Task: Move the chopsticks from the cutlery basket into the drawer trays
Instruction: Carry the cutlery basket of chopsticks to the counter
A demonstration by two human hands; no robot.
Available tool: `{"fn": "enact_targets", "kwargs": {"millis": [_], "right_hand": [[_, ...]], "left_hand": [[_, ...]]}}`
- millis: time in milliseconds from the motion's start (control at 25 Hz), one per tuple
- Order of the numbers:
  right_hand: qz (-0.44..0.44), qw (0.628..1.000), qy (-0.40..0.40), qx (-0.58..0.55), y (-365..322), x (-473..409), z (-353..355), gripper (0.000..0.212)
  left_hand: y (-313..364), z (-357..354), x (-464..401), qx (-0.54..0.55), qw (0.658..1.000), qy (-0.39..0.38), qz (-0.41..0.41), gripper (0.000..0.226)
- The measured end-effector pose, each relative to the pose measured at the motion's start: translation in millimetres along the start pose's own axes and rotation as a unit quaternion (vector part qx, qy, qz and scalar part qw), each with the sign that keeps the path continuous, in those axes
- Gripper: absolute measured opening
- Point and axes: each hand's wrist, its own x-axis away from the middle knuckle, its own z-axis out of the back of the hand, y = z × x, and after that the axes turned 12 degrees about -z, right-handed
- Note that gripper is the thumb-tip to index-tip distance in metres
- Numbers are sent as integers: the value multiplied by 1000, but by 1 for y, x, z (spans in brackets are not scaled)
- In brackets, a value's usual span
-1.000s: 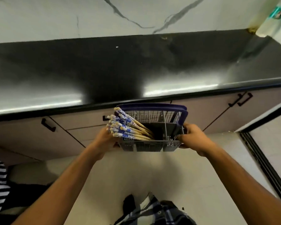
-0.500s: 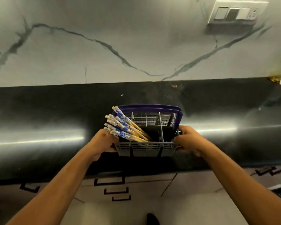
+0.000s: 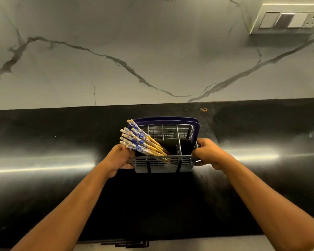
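Chopsticks basket between gripping hands

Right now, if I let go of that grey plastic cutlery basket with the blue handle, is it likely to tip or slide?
The grey plastic cutlery basket probably tips leftward if anything: the blue-patterned wooden chopsticks all lean out over its left side, and the other compartments look empty. It likely feels light, being open mesh. It may slide easily, since the black countertop looks glossy.
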Motion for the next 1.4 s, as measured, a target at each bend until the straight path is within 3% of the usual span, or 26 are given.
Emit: {"fn": "enact_targets", "kwargs": {"millis": [520,640,760,880,1000,1160,1320,1400], "right_hand": [[11,1000,6,-8,-28,-22,-3,32],[15,998,15,-53,-25,-23,-4,31],[47,988,68,-127,-9,-27,-14,26],[120,967,173,-144,9,-22,-25,58],[185,949,208,-151,26,-12,-32,53],[209,951,215,-78,54,-4,-40,48],[225,951,211,-3,80,22,-54,45],[246,944,216,30,92,40,-63,45]], "left_hand": [[11,15,-25,19,999,-27,-21,16],[9,11,-25,18,999,-24,-33,14],[-8,4,-25,-52,995,22,-84,29],[-19,-10,-12,-132,967,129,-174,40],[-34,-13,6,-160,947,195,-200,53],[-54,-6,32,-258,925,183,-208,57],[-67,5,63,-380,869,181,-262,60],[-72,7,81,-391,860,170,-280,60]]}}
